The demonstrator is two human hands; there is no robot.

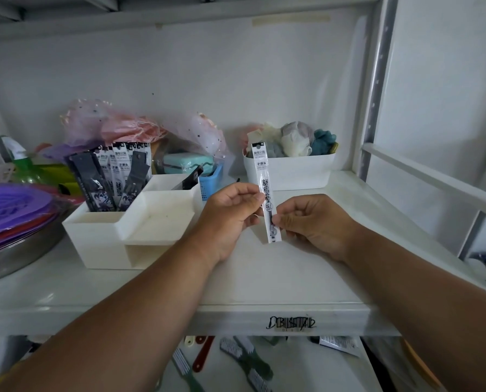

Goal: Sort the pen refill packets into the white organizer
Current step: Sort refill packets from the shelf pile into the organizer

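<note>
Both hands, left hand [230, 213] & right hand [312, 222], pinch an upright refill packet [265, 190] above shelf [236, 278], near white organizer [128, 222] w/ more packets [114, 174].

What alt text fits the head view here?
Both hands, left hand and right hand, pinch one upright pen refill packet above a white shelf. To its left, a white organizer holds more packets standing in its rear compartment.

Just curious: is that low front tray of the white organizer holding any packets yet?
Empty: the front tray of the white organizer shows only its bare floor, while packets stand in the taller compartment behind.
</note>
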